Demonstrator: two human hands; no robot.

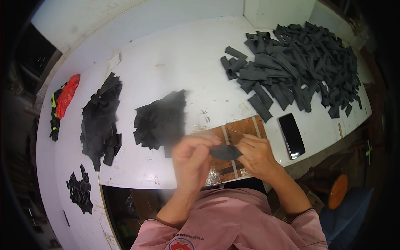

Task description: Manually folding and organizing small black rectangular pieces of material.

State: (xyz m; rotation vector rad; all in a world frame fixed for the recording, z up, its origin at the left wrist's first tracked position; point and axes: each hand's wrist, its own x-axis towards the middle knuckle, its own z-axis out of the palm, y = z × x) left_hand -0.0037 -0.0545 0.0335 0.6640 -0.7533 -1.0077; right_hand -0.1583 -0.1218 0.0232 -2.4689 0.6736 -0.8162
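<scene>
A small dark grey fabric piece (225,152) is stretched between my two hands, above a brown cardboard sheet (217,166) with strips of tape. My left hand (192,156) is closed, pinching the piece's left end between thumb and fingers. At the other end, my right hand (257,155) has its fingers curled in against the piece; its fingertips are partly hidden. Just beyond my left hand lies a stack of flat black fabric pieces (160,121). A large heap of curled dark grey fabric strips (291,66) covers the far right of the white table (166,54).
A black phone (291,136) lies right of the cardboard. Farther left are another black fabric pile (101,121), a smaller pile of black scraps (80,191) and a red plastic bag (68,96). An orange-brown round stool (337,191) stands below the table's right edge.
</scene>
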